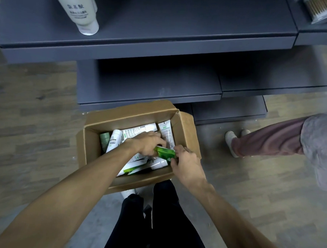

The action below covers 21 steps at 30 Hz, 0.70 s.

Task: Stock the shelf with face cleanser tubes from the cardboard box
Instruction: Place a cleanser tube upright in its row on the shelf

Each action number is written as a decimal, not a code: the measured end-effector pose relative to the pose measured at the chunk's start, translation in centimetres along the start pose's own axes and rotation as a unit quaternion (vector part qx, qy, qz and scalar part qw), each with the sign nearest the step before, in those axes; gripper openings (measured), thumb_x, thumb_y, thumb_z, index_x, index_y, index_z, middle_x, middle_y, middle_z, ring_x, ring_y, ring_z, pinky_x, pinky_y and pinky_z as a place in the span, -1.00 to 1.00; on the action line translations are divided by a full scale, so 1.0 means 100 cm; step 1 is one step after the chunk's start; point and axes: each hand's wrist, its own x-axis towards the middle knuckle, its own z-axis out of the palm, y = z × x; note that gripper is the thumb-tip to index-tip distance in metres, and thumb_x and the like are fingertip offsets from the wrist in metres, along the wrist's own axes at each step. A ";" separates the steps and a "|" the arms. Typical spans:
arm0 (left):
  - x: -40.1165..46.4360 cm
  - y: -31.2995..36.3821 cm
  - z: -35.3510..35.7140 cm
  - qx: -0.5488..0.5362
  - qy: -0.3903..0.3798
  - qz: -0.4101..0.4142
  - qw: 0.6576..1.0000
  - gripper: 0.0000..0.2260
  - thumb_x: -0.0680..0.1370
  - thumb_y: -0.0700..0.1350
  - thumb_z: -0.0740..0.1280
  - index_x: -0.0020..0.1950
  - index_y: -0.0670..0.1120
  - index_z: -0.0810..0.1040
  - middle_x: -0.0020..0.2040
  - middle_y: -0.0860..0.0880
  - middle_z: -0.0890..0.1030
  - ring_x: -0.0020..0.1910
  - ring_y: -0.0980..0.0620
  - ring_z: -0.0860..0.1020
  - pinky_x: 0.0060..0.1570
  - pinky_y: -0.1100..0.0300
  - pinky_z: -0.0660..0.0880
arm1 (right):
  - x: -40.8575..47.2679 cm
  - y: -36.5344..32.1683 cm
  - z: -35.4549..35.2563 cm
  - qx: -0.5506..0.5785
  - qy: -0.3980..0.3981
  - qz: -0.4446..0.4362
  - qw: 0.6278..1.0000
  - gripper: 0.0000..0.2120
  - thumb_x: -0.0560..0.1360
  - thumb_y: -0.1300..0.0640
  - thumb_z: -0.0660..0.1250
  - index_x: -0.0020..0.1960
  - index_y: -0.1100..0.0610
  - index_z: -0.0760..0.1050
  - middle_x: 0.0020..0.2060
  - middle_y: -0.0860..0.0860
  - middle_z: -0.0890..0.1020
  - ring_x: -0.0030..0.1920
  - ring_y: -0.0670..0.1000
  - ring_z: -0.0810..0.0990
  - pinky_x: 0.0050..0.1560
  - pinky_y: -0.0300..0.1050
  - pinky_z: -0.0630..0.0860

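An open cardboard box (133,113) stands on the floor below me, holding several white and green cleanser tubes (140,131). Both my hands are down inside it. My left hand (148,143) and my right hand (187,162) each grip an end of one green tube (165,152) above the pile. The dark grey shelf (162,39) spans the top of the view, with one white cleanser tube (79,9) standing at its left end.
Lower grey shelves (150,97) step out just behind the box. Another person's leg and white shoes (231,140) stand on the wood floor at the right. A packet of cotton swabs (321,9) lies on the top right shelf. My dark trousers (160,217) are below the box.
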 end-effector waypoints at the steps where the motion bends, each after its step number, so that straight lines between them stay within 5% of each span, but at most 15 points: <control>1: -0.003 -0.003 0.000 -0.012 0.020 0.002 1.000 -0.79 0.46 -0.05 0.40 0.05 0.14 0.50 0.02 0.03 0.45 0.05 0.00 0.45 0.03 0.01 0.47 | 0.000 -0.001 -0.002 0.003 0.010 -0.003 1.000 -0.66 0.55 0.07 0.30 0.32 0.05 0.42 0.10 0.03 0.58 0.06 0.12 0.61 0.08 0.01 0.55; 7: -0.028 -0.008 -0.008 -0.048 0.153 -0.020 0.987 -0.83 0.50 0.07 0.39 0.04 0.05 0.57 -0.02 0.09 0.54 0.04 0.01 0.50 0.02 0.07 0.47 | 0.003 -0.006 0.005 0.036 -0.011 0.026 0.999 -0.53 0.52 0.03 0.38 0.38 0.06 0.37 0.19 0.02 0.55 0.19 0.07 0.56 0.19 0.00 0.52; 14: -0.056 -0.012 -0.007 -0.184 0.233 -0.032 0.954 -0.88 0.48 -0.07 0.46 -0.02 0.12 0.61 -0.12 0.13 0.64 -0.08 0.08 0.61 -0.01 0.04 0.59 | 0.005 -0.021 0.034 0.053 -0.046 0.052 0.996 -0.55 0.49 0.07 0.40 0.33 0.14 0.39 0.15 0.09 0.62 0.17 0.12 0.59 0.17 0.04 0.55; 21: -0.101 0.001 -0.028 -0.370 0.353 0.027 0.859 -0.85 0.46 -0.15 0.50 0.02 -0.06 0.68 -0.11 0.00 0.71 -0.08 0.06 0.67 0.04 0.16 0.60 | 0.001 -0.045 0.033 0.169 -0.005 0.004 0.986 -0.54 0.41 0.00 0.49 0.24 0.00 0.42 0.08 -0.04 0.65 0.11 0.02 0.63 0.18 0.06 0.56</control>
